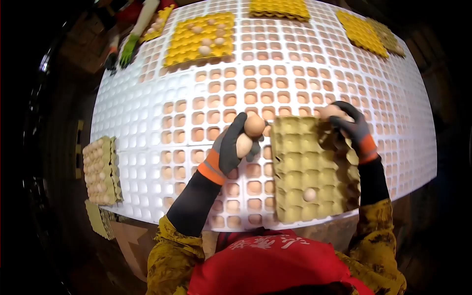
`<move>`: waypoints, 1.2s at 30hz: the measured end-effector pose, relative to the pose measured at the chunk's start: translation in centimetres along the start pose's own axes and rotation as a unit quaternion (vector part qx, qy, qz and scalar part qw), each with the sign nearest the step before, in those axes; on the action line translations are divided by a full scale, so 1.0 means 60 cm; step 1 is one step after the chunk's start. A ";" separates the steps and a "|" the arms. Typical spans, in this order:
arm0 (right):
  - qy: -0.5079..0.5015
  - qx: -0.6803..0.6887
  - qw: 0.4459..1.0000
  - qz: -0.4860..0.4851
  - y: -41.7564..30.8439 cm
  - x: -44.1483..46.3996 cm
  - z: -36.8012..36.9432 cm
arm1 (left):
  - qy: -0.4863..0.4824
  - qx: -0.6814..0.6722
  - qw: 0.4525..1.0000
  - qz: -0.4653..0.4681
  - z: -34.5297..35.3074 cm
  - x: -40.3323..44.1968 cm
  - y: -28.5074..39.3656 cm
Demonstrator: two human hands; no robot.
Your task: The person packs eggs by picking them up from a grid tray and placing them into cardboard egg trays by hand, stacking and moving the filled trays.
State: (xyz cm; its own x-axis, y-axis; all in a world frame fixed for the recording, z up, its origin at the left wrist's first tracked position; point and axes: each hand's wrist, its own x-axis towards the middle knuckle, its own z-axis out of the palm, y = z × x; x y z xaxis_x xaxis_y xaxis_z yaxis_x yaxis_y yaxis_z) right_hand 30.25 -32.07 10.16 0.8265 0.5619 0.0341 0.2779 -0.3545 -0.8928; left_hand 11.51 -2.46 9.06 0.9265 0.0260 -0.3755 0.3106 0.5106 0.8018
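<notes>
My left hand (235,147), in a dark glove with an orange cuff, is closed around brown eggs (254,126) above the white foam trays (142,167). To the right, my gloved right hand (350,125) grips eggs (332,112) over the upper right corner of a yellowish egg carton tray (292,164). That carton lies right in front of me, with a single egg (309,194) in its lower part. Brown eggs fill many cups of the foam trays around and between my hands.
Yellow trays (182,42) with several eggs lie at the far side, more yellow trays (361,34) at the back right. A stack of full egg cartons (101,172) stands at the left edge. Another person's green-gloved hand (129,50) is at the back left.
</notes>
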 end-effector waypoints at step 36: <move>0.060 0.016 0.984 -0.168 -0.114 0.385 0.735 | 0.311 0.692 0.595 0.265 -0.592 0.237 0.098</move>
State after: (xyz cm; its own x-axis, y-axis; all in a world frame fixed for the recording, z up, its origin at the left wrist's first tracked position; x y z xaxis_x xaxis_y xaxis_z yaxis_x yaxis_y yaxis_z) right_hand 25.84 16.32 -2.74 0.7431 0.5510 0.3798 0.5309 -0.1400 -0.8358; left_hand 18.98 31.44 -8.09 0.8477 0.4013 0.3470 0.2858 -0.8965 0.3385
